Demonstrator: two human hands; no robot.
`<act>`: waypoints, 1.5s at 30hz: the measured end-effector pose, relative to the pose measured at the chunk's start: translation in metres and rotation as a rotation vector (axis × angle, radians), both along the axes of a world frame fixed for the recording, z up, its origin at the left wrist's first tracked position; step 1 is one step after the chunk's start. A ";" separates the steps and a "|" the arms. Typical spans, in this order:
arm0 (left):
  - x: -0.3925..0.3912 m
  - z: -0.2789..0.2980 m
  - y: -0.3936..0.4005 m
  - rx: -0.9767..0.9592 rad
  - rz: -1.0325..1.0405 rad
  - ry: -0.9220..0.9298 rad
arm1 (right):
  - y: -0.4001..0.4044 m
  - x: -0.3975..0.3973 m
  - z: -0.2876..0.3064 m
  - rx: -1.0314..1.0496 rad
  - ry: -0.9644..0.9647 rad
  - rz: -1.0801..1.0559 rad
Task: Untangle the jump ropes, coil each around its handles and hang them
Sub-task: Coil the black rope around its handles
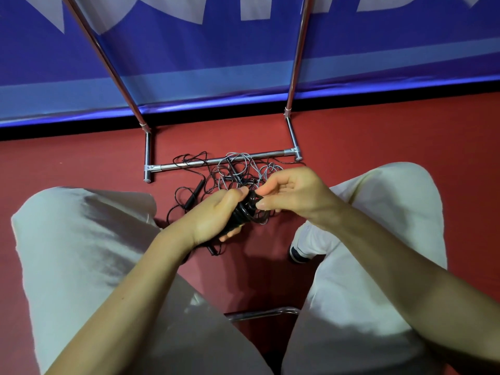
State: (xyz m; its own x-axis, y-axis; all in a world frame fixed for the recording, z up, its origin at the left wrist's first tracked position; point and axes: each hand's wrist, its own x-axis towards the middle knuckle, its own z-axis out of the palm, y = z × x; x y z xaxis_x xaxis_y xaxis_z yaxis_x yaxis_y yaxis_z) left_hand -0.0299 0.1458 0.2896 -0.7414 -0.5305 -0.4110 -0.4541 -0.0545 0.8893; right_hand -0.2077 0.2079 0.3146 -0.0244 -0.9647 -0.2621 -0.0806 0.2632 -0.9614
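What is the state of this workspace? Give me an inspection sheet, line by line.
Surface: red floor.
Job's things: black coiled rope held between the hands; tangled ropes on the floor, draped over the rack base.
Clutter: nothing seen.
Grippers: left hand grips the coil; right hand pinches a turn of it.
Cables: loose black handle lying left of the tangle.
Surroundings: blue banner behind the rack.

Tangled ropes [230,171] lie on floor [81,163] across rack base bar [189,164].
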 end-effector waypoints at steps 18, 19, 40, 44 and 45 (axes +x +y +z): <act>-0.022 -0.005 0.009 0.227 0.451 0.302 | 0.001 0.036 0.000 -0.153 -0.163 -0.302; -0.022 -0.006 0.008 0.207 0.461 0.291 | 0.001 0.036 -0.001 -0.150 -0.157 -0.353; -0.019 -0.003 0.010 0.001 0.327 0.185 | 0.017 0.017 0.003 0.112 -0.556 -0.310; -0.012 0.001 0.007 0.096 0.174 0.213 | 0.017 0.013 0.006 0.026 -0.397 -0.204; -0.009 0.002 0.006 0.118 0.114 0.214 | 0.017 0.010 0.008 0.007 -0.338 -0.140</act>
State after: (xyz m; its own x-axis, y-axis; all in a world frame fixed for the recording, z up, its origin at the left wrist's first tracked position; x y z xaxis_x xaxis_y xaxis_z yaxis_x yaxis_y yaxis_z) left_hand -0.0388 0.1520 0.2916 -0.7560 -0.5736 -0.3153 -0.2415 -0.2033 0.9489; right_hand -0.1973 0.2248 0.3224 -0.0669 -0.9565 -0.2840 0.2785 0.2555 -0.9258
